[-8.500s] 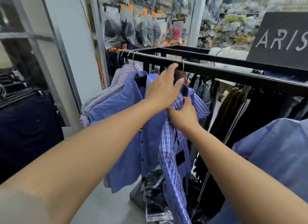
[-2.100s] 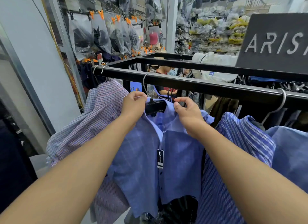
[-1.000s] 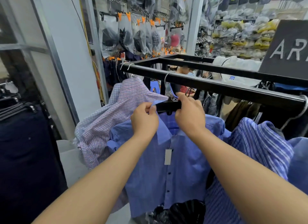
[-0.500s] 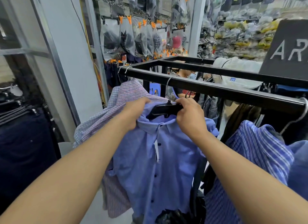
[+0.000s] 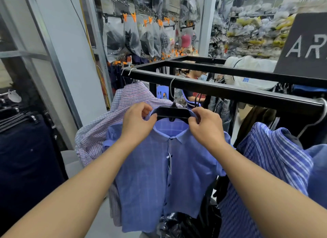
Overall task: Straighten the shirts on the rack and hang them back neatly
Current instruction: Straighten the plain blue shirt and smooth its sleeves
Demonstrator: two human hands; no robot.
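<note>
Nearest the camera, two bare forearms reach up to a blue shirt (image 5: 159,175) that hangs front-on, buttoned, with a tag dangling at its placket. Left hand (image 5: 137,122) pinches one end of the collar between thumb and curled fingers (image 5: 142,107). Right hand (image 5: 205,128) pinches the other end the same way, right where the collar wraps the black hanger (image 5: 172,112). The hanger's wire hook (image 5: 170,89) is looped over the black rail (image 5: 230,92), so the shirt is already on the rack.

I judge the step in hand to be squaring the collar and shoulders on the hanger. The next move likely calls for letting go evenly so the hanger does not tip, then smoothing the front downward.

Just beside it on one side hangs a pink check shirt (image 5: 109,129), rumpled and overlapping its sleeve; on the other side hangs a striped blue shirt (image 5: 270,158). Both look due for the same treatment.

Beyond the rail stand a dark sign (image 5: 306,46) and bagged goods (image 5: 141,37) on clips.
</note>
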